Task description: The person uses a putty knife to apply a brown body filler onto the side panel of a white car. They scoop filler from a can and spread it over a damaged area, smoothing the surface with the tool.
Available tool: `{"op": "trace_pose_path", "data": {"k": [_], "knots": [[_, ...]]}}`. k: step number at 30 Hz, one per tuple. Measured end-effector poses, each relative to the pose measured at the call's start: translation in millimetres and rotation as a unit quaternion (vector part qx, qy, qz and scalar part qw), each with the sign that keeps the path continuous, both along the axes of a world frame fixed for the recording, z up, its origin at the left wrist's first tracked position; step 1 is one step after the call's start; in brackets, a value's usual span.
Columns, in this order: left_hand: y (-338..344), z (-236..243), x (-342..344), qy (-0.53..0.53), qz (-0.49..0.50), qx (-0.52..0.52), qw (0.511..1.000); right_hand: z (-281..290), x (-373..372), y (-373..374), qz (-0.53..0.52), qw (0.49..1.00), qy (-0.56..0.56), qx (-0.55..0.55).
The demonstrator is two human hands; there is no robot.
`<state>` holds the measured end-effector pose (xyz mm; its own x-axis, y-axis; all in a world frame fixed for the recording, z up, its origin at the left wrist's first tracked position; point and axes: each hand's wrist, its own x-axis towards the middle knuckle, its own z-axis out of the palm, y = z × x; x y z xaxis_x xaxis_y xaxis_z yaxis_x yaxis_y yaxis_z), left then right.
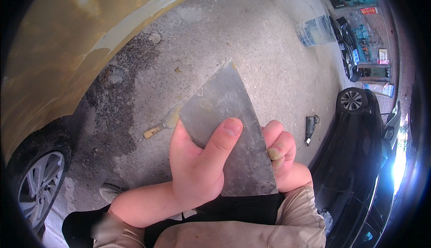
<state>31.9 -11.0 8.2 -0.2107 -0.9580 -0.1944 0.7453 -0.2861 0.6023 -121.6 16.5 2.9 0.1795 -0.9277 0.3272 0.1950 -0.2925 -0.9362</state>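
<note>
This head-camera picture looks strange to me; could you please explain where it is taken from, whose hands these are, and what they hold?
The camera sits on a person's head and looks down through a fisheye lens, so straight edges bend. The two bare hands are that person's own. The left hand grips a flat grey metal scraper blade, thumb across its face; the right hand curls round its right edge. Below is a concrete floor. A putty knife with a wooden handle lies on it, a yellow car stands at left, a black car at right, and a clear bucket farther off.

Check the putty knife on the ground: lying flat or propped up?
Lying flat. The putty knife rests on the concrete, wooden handle and blade both down, apart from both hands, which hold a metal scraper plate.
</note>
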Motion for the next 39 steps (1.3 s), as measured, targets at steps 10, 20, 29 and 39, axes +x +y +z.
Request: {"op": "trace_pose_path", "data": {"k": [10, 20, 29, 39], "knots": [[-2.5, 4.9, 3.8, -0.021, 0.025, -0.057, 0.998, 0.7, 0.4, -1.0, 0.003, 1.000, -0.014, -0.015], [-6.4, 7.8, 7.1, 0.017, -0.044, -0.081, 0.996, 4.6, -3.7, -3.1, 0.023, 0.999, 0.018, -0.023], [-5.4, 3.9, 0.5, -0.010, 0.059, -0.045, 0.997, 3.7, -0.9, -3.8, 0.007, 1.000, 0.003, -0.015], [-4.3, 2.2, 3.8, -0.030, 0.048, -0.060, 0.997, 13.0, -0.4, -4.2, -0.030, 0.998, 0.055, -0.032]]}}
